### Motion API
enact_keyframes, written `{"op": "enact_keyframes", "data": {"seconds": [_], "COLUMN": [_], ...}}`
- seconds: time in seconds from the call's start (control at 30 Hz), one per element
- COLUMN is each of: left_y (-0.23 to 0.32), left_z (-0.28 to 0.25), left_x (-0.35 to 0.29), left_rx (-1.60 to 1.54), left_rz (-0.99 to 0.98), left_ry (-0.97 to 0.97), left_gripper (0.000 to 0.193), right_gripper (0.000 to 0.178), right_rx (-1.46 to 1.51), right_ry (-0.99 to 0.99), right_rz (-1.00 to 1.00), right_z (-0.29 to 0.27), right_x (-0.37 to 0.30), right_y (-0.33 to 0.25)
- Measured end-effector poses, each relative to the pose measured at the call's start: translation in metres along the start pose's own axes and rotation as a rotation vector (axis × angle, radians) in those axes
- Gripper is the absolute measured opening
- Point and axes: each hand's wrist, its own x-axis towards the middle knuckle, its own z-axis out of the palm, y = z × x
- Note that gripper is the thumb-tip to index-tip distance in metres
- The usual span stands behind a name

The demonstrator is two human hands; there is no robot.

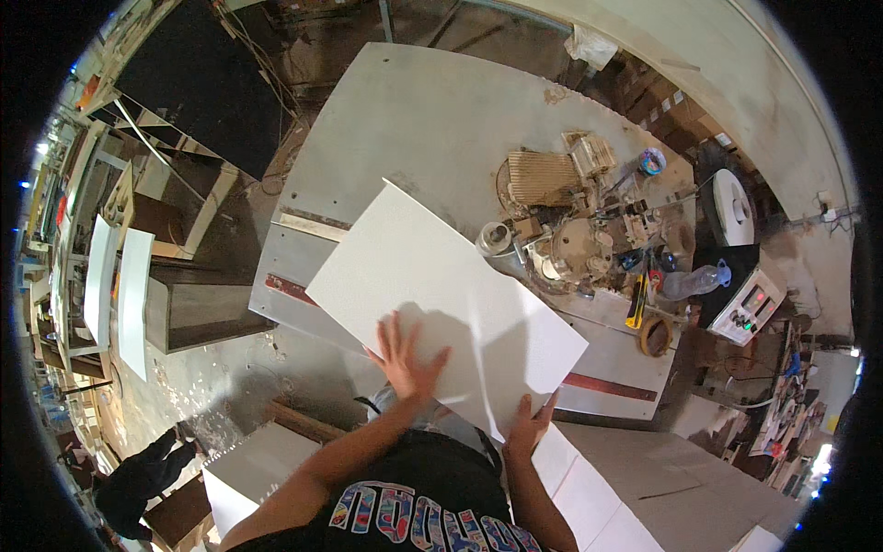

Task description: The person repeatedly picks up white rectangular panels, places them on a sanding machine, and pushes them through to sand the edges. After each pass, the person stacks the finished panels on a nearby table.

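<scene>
A large white rectangular panel (451,267) lies at a slant across the grey worktable (395,110), its near side close to my body. My left hand (405,359) rests flat on the panel's top face near that side, fingers spread. At the near right edge, my right hand (527,425) grips the panel with the thumb on top; its other fingers are partly hidden. Beyond the panel's right side stands a dusty machine head (575,250) with a ribbed motor (543,178). The panel's far right side lies close to it.
Right of the machine are a yellow cutter (636,302), a tape roll (656,336), a plastic bottle (694,281) and a control box (750,308). White boards (579,478) are stacked at my lower right, and another stack (262,465) stands lower left. A person (143,483) is at far lower left.
</scene>
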Motion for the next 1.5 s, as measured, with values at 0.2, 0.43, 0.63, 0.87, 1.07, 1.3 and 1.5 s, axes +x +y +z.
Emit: {"op": "enact_keyframes", "data": {"seconds": [0.2,0.43,0.63,0.87,1.07,1.3,1.5], "left_y": [0.031,0.005,-0.021,-0.046,-0.073,-0.146,-0.227], "left_z": [0.0,-0.015,-0.022,-0.034,-0.051,-0.085,-0.137], "left_x": [0.007,0.04,0.067,0.095,0.127,0.201,0.311], "left_rx": [-0.008,0.04,-0.014,0.009,-0.014,0.082,0.212], "left_rz": [-0.157,-0.121,-0.175,-0.183,-0.178,-0.127,-0.219], "left_ry": [-0.052,-0.004,0.027,0.045,0.04,0.103,0.168], "left_gripper": [0.065,0.058,0.057,0.058,0.072,0.114,0.135], "right_gripper": [0.129,0.126,0.127,0.128,0.127,0.124,0.129], "right_rx": [-1.036,-1.284,-1.279,-1.224,-1.277,-1.203,-1.27], "right_ry": [-0.31,-0.425,-0.473,-0.481,-0.513,-0.463,-0.552], "right_rz": [-0.292,-0.568,-0.554,-0.611,-0.628,-0.723,-0.758], "right_z": [0.003,0.029,0.056,0.094,0.131,0.166,0.187], "right_x": [-0.033,-0.022,-0.027,-0.032,-0.039,-0.05,-0.053], "right_y": [-0.02,-0.03,-0.044,-0.054,-0.064,-0.071,-0.073]}}
